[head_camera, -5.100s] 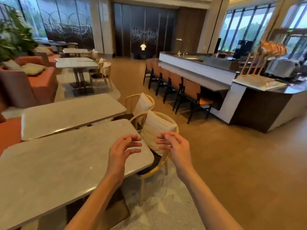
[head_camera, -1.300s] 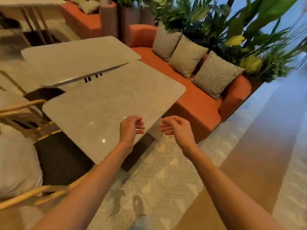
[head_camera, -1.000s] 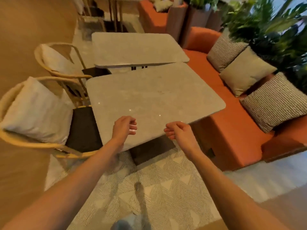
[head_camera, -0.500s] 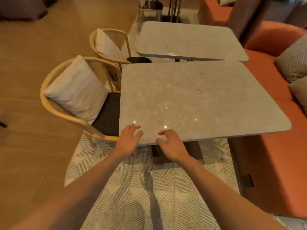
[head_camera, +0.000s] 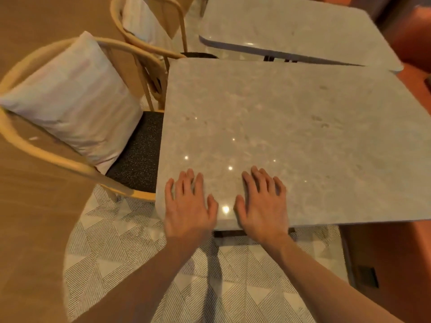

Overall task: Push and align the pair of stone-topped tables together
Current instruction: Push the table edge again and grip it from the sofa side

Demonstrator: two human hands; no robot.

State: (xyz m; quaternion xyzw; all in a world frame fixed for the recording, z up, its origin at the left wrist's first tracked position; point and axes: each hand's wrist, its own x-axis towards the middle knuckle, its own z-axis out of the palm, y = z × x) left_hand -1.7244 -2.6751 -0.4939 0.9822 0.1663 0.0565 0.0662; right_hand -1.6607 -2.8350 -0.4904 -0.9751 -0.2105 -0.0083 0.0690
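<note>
Head view: both my hands lie flat on the near tabletop (head_camera: 291,136), close to its near edge. Left hand (head_camera: 189,203) sits by the near left corner, fingers straight and slightly spread, palm down, gripping nothing. Right hand (head_camera: 262,203) is just beside it, same pose, fingers straight on the stone, thumb near the edge, holding nothing. The far tabletop (head_camera: 291,29) is not aligned with the near one: a wedge-shaped gap runs between them, wide on the left and closing to nothing at the right, where the two edges look touching or nearly so, can't tell which. Dark table legs show through the gap. Left of the near tabletop is a wooden chair (head_camera: 58,157) with a dark seat pad, tucked partly under the stone edge; a white cushion (head_camera: 77,101) leans in it against the backrest. A second wooden chair (head_camera: 149,43) behind it also holds a white cushion. Patterned rug (head_camera: 130,252) under the table and my arms; orange sofa (head_camera: 384,252) along the right side.
</note>
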